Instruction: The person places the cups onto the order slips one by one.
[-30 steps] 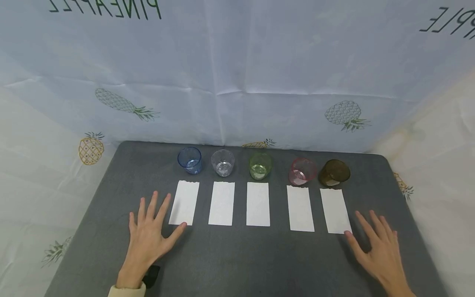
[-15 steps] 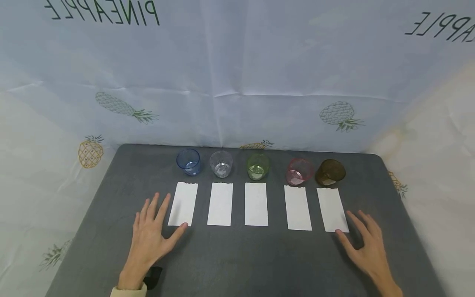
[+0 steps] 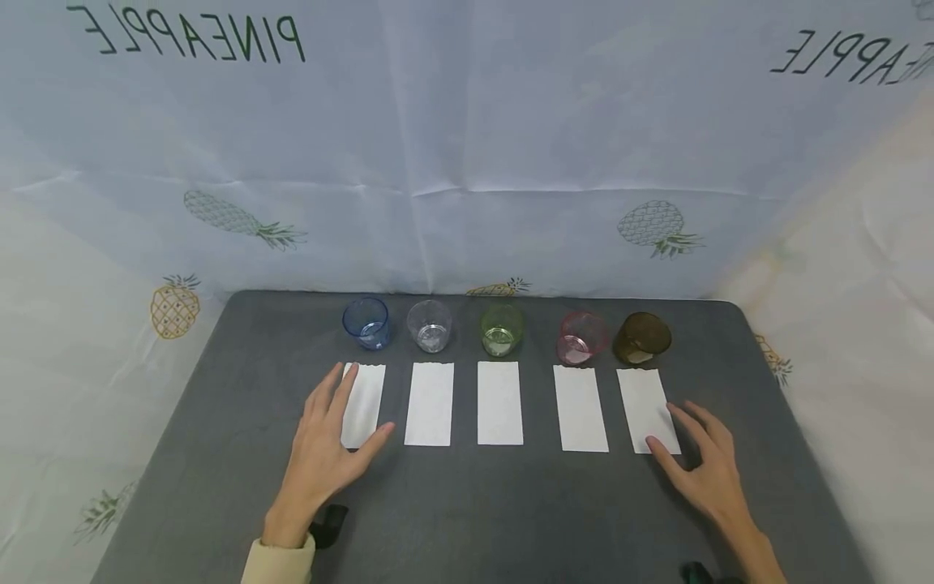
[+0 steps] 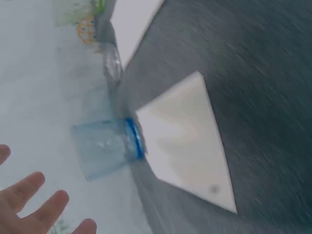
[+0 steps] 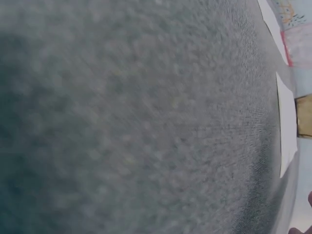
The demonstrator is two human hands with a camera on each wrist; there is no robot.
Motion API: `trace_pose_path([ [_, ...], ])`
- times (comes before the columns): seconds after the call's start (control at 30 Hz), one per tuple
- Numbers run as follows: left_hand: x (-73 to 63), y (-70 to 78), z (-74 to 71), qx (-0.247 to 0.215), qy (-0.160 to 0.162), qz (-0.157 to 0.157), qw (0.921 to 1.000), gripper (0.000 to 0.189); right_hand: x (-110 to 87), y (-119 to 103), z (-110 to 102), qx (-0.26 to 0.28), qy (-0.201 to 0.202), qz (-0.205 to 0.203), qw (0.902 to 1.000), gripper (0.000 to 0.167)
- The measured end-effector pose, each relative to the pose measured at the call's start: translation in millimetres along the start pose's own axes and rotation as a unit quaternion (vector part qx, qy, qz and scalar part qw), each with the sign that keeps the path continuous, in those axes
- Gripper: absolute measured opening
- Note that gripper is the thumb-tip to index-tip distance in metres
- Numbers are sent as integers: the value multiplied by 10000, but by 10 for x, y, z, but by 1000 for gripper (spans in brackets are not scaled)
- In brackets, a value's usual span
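Note:
Along the back of the grey table (image 3: 467, 519) stand several glasses in a row: blue (image 3: 367, 324), clear (image 3: 430, 327), green (image 3: 501, 330), pink (image 3: 581, 338) and amber (image 3: 642, 338). In front of each lies a white paper slip. My left hand (image 3: 324, 438) has its fingers loosely extended over the leftmost slip (image 3: 365, 401), below the blue glass, and holds nothing. My right hand (image 3: 704, 462) hovers by the rightmost slip (image 3: 645, 410), thumb and index apart, also holding nothing. In the left wrist view, my fingertips (image 4: 57, 200) are near the blue glass (image 4: 105, 146).
A white cloth backdrop (image 3: 540, 105) printed with pineapples hangs right behind the table's back edge and along both sides. More slips lie between the hands: second (image 3: 429, 405), middle (image 3: 499, 403) and fourth (image 3: 580, 410). Black devices sit at the wrists.
My left hand has moved right and forward over the leftmost slip, its fingers drawing closer together. My right hand has shifted left toward the rightmost slip. Glasses and slips keep their places.

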State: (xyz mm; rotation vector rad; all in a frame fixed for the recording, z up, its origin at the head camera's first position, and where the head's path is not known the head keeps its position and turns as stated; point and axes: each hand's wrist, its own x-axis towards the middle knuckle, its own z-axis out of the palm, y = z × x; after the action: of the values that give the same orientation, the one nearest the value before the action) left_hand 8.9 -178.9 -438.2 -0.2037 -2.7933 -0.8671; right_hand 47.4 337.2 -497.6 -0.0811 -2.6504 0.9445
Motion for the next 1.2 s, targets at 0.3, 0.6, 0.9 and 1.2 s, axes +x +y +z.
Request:
trace_pose_path([
  [0.3,200,312,187,-652,-332,113,9973,105,92,205,62,5,101,-190,9998,66],
  [0.6,442,705,445,-1342,-481,794,9866,105,67,356,66,-349,169,-191,9991,69],
  [0.9,708,1220,707,-1881,-826,1307,9699,104,57,388,90,-562,272,-283,9976,71],
  [1.2,921,1741,972,-2422,-1309,1544,9489,105,82,347,185,-717,57,-189,9972,72],
])
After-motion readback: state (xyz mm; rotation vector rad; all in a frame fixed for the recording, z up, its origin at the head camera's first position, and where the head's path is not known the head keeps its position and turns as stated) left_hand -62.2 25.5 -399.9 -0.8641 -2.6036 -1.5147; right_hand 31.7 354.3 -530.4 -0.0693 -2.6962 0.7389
